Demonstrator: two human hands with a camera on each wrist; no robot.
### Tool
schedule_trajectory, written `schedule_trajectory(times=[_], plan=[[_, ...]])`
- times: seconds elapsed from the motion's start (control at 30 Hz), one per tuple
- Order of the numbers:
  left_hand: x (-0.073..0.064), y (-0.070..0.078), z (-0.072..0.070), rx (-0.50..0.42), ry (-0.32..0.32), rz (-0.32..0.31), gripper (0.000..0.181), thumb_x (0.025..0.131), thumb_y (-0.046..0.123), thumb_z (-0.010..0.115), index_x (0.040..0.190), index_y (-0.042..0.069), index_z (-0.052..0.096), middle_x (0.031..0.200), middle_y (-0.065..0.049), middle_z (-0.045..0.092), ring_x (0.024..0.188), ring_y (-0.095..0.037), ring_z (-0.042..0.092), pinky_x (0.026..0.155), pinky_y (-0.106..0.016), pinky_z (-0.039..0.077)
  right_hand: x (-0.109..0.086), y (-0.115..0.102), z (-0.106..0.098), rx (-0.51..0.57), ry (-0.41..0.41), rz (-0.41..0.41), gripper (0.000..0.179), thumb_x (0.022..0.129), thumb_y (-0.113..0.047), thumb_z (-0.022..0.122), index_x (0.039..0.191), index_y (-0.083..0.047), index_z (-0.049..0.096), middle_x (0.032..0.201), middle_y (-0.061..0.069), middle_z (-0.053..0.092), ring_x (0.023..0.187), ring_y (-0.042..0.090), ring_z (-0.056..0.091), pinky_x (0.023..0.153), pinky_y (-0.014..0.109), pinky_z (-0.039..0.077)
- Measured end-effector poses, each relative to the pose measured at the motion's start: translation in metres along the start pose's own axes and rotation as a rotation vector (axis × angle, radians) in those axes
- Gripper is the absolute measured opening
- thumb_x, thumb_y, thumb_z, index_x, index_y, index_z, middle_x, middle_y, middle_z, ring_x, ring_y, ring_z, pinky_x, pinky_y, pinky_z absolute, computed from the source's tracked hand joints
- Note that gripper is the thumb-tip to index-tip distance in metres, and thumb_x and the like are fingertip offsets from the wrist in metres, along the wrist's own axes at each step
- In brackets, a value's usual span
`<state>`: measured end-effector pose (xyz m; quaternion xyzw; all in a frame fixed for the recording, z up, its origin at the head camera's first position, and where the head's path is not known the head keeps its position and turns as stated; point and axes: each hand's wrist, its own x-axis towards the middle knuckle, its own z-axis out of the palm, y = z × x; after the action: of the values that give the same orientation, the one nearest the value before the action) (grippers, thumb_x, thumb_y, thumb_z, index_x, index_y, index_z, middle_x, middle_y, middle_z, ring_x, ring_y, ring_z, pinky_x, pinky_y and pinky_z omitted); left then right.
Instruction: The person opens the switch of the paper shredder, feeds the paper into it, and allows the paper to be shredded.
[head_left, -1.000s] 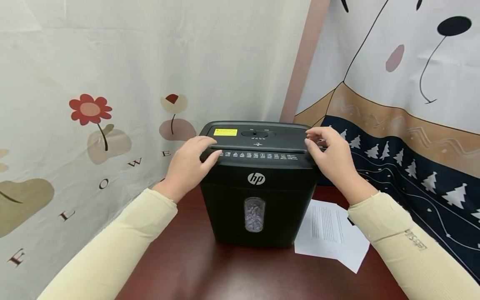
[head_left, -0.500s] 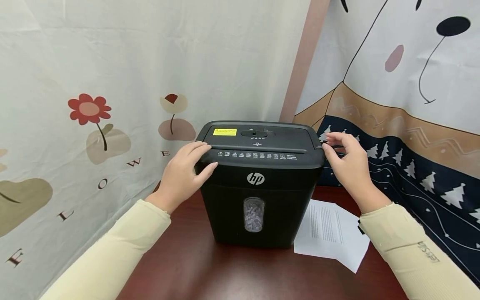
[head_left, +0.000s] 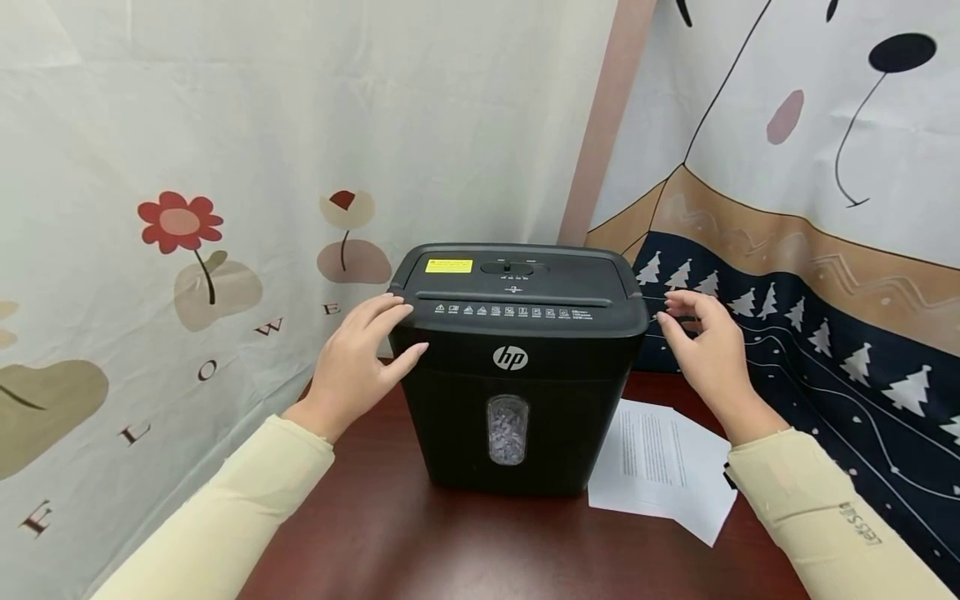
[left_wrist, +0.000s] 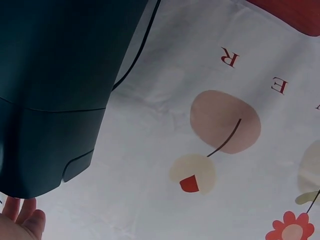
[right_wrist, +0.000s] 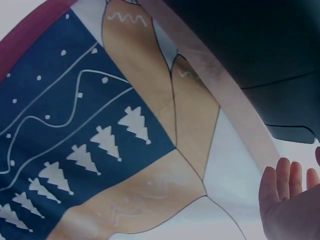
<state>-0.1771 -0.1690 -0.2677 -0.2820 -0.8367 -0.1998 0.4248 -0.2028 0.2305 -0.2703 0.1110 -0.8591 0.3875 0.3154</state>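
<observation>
A black HP paper shredder (head_left: 465, 417) stands upright on the table, its lid in place and shredded bits behind the front window (head_left: 507, 430). My left hand (head_left: 358, 358) is at the lid's left front corner, fingers loosely bent, fingertips overlapping the edge in the head view. In the left wrist view the left hand's fingers (left_wrist: 22, 212) show right at the lid's edge. To the right of the lid, my right hand (head_left: 708, 354) hangs apart from it, thumb and fingers spread with nothing between them. The right wrist view shows the right hand (right_wrist: 290, 205) beside the shredder's body.
Printed paper sheets (head_left: 660, 467) lie on the dark red table (head_left: 480, 558) at the shredder's right. A flowered light curtain (head_left: 247, 167) hangs behind and left, and a patterned cloth (head_left: 787, 317) on the right. A black cord (left_wrist: 142, 47) runs behind the shredder.
Both hands have drawn back from the shredder's top: the right has moved right and down off the lid, the left slightly left and down. The shredder and sheets stay put.
</observation>
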Motion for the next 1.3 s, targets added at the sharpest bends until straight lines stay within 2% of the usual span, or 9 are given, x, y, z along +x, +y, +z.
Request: schedule_trajectory(times=[0.23, 0.37, 0.47, 0.53, 0.67, 0.77, 0.87, 1.03, 1.3], plan=[[-0.005, -0.001, 0.003, 0.012, 0.012, 0.007, 0.044, 0.076, 0.016, 0.082, 0.112, -0.002, 0.066, 0.117, -0.018, 0.062, 0.113, -0.032, 0.057, 0.09, -0.048, 0.05, -0.009, 0.012, 0.002, -0.006, -0.01, 0.036, 0.028, 0.094, -0.009, 0.061, 0.12, 0.002, 0.061, 0.111, 0.019, 0.061, 0.104, 0.03, 0.058, 0.083, 0.005, 0.036], [-0.007, -0.001, 0.005, 0.013, 0.02, 0.01, 0.042, 0.075, 0.015, 0.082, 0.11, -0.002, 0.067, 0.116, -0.018, 0.062, 0.114, -0.032, 0.057, 0.091, -0.047, 0.05, -0.013, 0.017, 0.003, -0.02, -0.022, 0.065, 0.029, 0.094, -0.009, 0.061, 0.121, 0.002, 0.06, 0.113, 0.02, 0.06, 0.106, 0.032, 0.058, 0.094, 0.031, 0.049], [-0.008, -0.002, 0.007, 0.013, 0.023, 0.01, 0.041, 0.075, 0.014, 0.082, 0.109, -0.003, 0.067, 0.116, -0.019, 0.062, 0.115, -0.033, 0.056, 0.092, -0.047, 0.05, -0.016, 0.023, 0.004, -0.034, -0.032, 0.087, 0.03, 0.094, -0.008, 0.061, 0.122, 0.003, 0.059, 0.114, 0.021, 0.06, 0.106, 0.034, 0.058, 0.093, 0.05, 0.047], [-0.009, -0.002, 0.008, 0.015, 0.024, 0.008, 0.041, 0.075, 0.013, 0.083, 0.109, -0.003, 0.067, 0.116, -0.019, 0.062, 0.116, -0.033, 0.056, 0.092, -0.047, 0.05, -0.019, 0.028, 0.004, -0.04, -0.034, 0.099, 0.03, 0.094, -0.007, 0.061, 0.122, 0.003, 0.059, 0.114, 0.021, 0.059, 0.106, 0.035, 0.057, 0.093, 0.052, 0.046], [-0.01, -0.002, 0.011, 0.013, 0.041, 0.008, 0.041, 0.074, 0.01, 0.083, 0.109, -0.004, 0.067, 0.116, -0.019, 0.062, 0.118, -0.034, 0.056, 0.094, -0.047, 0.049, -0.025, 0.042, 0.007, -0.058, -0.032, 0.124, 0.03, 0.094, -0.007, 0.061, 0.122, 0.003, 0.058, 0.113, 0.02, 0.059, 0.107, 0.034, 0.057, 0.094, 0.031, 0.048], [-0.011, -0.001, 0.014, -0.001, 0.074, 0.014, 0.041, 0.073, 0.006, 0.082, 0.109, -0.005, 0.067, 0.115, -0.019, 0.063, 0.118, -0.034, 0.056, 0.094, -0.046, 0.048, -0.03, 0.052, 0.008, -0.075, -0.032, 0.155, 0.032, 0.094, -0.009, 0.06, 0.124, 0.002, 0.058, 0.114, 0.019, 0.059, 0.107, 0.032, 0.056, 0.086, 0.014, 0.041], [-0.012, -0.001, 0.017, -0.018, 0.108, 0.013, 0.041, 0.071, 0.003, 0.082, 0.109, -0.005, 0.067, 0.115, -0.019, 0.063, 0.119, -0.033, 0.056, 0.094, -0.046, 0.048, -0.035, 0.061, 0.009, -0.084, -0.032, 0.194, 0.033, 0.094, -0.009, 0.06, 0.125, 0.003, 0.057, 0.116, 0.02, 0.059, 0.108, 0.032, 0.056, 0.086, 0.019, 0.044], [-0.013, 0.0, 0.019, -0.022, 0.132, -0.002, 0.041, 0.071, 0.002, 0.082, 0.108, -0.004, 0.067, 0.116, -0.019, 0.063, 0.118, -0.032, 0.056, 0.094, -0.045, 0.048, -0.042, 0.077, 0.012, -0.086, -0.042, 0.273, 0.035, 0.095, -0.008, 0.059, 0.128, 0.005, 0.053, 0.12, 0.023, 0.055, 0.111, 0.037, 0.055, 0.093, 0.05, 0.045], [-0.012, 0.0, 0.023, -0.037, 0.157, -0.009, 0.041, 0.069, 0.002, 0.082, 0.107, -0.003, 0.069, 0.115, -0.018, 0.064, 0.117, -0.032, 0.058, 0.091, -0.047, 0.049, -0.056, 0.106, 0.016, -0.113, -0.096, 0.402, 0.043, 0.095, -0.007, 0.057, 0.133, 0.008, 0.045, 0.126, 0.028, 0.048, 0.115, 0.043, 0.048, 0.094, 0.055, 0.044]])
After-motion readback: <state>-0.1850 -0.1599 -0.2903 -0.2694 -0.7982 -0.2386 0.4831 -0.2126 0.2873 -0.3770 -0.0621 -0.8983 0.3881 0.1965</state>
